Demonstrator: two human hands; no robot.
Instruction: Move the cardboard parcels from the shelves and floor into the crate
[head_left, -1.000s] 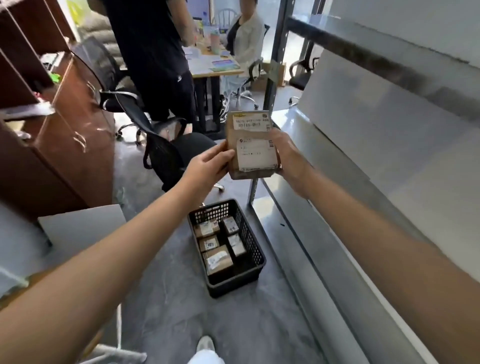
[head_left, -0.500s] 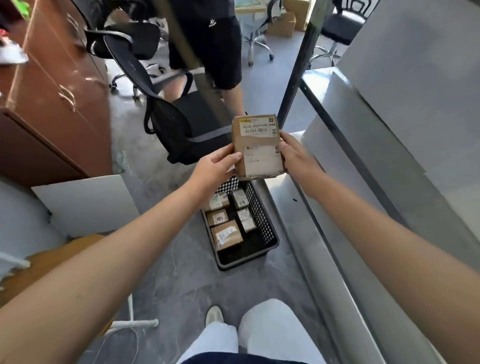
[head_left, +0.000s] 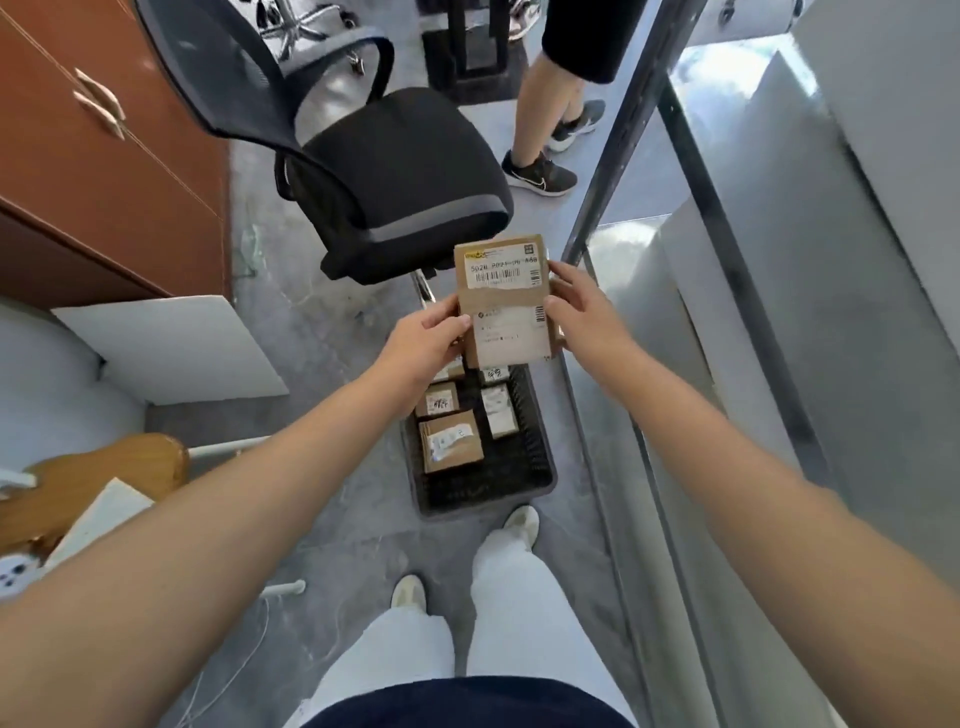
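Cardboard parcel (head_left: 503, 301) held in the air above the far end of the black crate (head_left: 488, 491), label facing up. The left hand (head_left: 423, 343) grips its left edge and the right hand (head_left: 582, 312) its right edge, fingers curled round it. Smaller parcels (head_left: 451, 441) lie along the crate's far and left sides; an office chair (head_left: 405, 171) stands beyond

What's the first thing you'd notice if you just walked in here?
A labelled parcel in the middle, held between the left hand and the right hand. Just below it, a black crate on the floor holds smaller parcels, and a black chair stands beyond.
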